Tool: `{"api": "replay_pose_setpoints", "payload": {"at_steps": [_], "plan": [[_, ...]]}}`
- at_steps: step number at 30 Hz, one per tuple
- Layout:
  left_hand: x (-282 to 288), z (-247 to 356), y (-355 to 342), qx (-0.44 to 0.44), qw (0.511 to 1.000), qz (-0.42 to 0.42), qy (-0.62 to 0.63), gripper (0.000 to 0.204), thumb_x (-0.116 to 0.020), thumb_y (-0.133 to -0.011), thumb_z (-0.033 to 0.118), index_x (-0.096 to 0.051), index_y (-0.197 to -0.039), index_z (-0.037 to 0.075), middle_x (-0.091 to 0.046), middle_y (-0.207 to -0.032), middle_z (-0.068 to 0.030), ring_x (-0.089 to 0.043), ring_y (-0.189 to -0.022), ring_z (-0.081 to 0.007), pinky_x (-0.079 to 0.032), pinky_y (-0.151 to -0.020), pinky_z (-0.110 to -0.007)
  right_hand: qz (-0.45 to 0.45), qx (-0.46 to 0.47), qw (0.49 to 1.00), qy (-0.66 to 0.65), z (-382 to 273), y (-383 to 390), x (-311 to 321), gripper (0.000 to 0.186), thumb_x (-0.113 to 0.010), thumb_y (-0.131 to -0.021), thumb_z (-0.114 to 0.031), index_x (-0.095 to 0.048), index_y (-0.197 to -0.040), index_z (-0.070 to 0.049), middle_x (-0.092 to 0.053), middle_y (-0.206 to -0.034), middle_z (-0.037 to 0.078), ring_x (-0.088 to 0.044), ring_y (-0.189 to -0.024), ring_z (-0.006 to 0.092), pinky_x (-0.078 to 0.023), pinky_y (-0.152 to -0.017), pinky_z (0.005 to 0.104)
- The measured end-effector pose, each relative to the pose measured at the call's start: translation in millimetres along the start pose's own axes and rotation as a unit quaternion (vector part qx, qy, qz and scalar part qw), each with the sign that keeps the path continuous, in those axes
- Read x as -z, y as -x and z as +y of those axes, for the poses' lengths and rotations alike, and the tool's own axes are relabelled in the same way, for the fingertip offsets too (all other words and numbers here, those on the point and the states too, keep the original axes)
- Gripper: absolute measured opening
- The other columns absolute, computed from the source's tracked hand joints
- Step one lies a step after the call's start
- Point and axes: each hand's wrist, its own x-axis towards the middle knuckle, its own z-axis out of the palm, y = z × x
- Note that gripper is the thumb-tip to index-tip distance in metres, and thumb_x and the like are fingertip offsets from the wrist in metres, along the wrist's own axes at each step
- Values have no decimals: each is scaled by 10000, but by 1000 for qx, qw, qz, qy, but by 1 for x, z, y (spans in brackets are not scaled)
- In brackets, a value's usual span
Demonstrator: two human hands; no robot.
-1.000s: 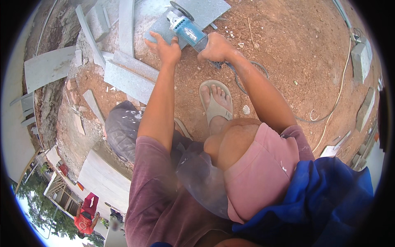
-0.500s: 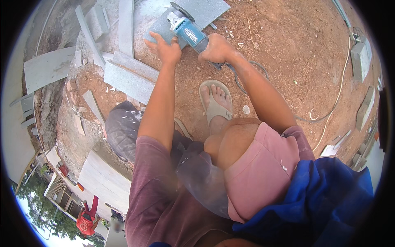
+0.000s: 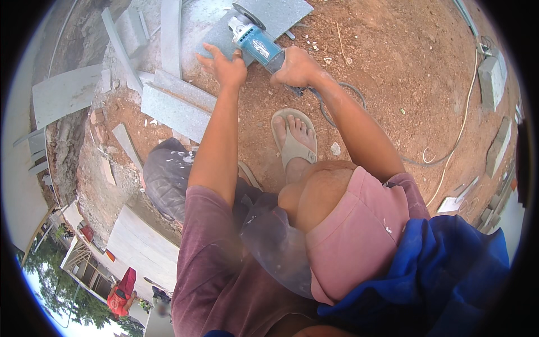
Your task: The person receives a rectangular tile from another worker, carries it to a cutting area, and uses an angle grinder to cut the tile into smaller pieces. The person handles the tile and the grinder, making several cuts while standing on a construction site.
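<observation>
My right hand (image 3: pixel 295 67) is closed round the rear body of a teal angle grinder (image 3: pixel 255 45); its disc (image 3: pixel 252 14) is over a grey stone slab (image 3: pixel 289 14). My left hand (image 3: pixel 224 68) rests at the slab's lower left, just left of the grinder, fingers spread apart. Pale dust hazes the stone around the tool. A black cable (image 3: pixel 359 95) runs from behind my right hand across the dirt. My sandalled foot (image 3: pixel 295 135) is below the hands.
Loose stone strips (image 3: pixel 120 48) and offcuts (image 3: pixel 174 112) lie left; blocks (image 3: pixel 492 81) and a pale cord (image 3: pixel 460 135) lie right on reddish dirt (image 3: pixel 387 67). A board (image 3: pixel 140 241) is at lower left, near a co-worker in red (image 3: pixel 118 297).
My hands and the grinder have barely moved. The pale haze at upper left looks slightly thicker. The co-worker in red has shifted posture.
</observation>
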Motion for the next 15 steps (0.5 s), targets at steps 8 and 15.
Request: {"api": "replay_pose_setpoints", "payload": {"at_steps": [8, 15], "plan": [[-1, 2, 0, 6, 1000, -5, -6, 960, -679, -947, 227, -32, -1638, 62, 101, -1637, -350, 8, -1484, -633, -179, -1231, -604, -2, -8, 1000, 9, 3, 0, 0, 314, -799, -569, -233, -717, -692, 43, -723, -774, 212, -712, -721, 298, -568, -691, 389], [-1, -1, -1, 3, 1000, -1, -17, 977, -689, -946, 256, -28, -1633, 44, 92, -1627, -372, -1, -1498, -605, -155, -1238, -583, -14, -15, 1000, 17, 2, 1, 1, 338, -807, -575, -249, -717, -714, 46, -723, -788, 213, -711, -736, 307, -568, -707, 393]]}}
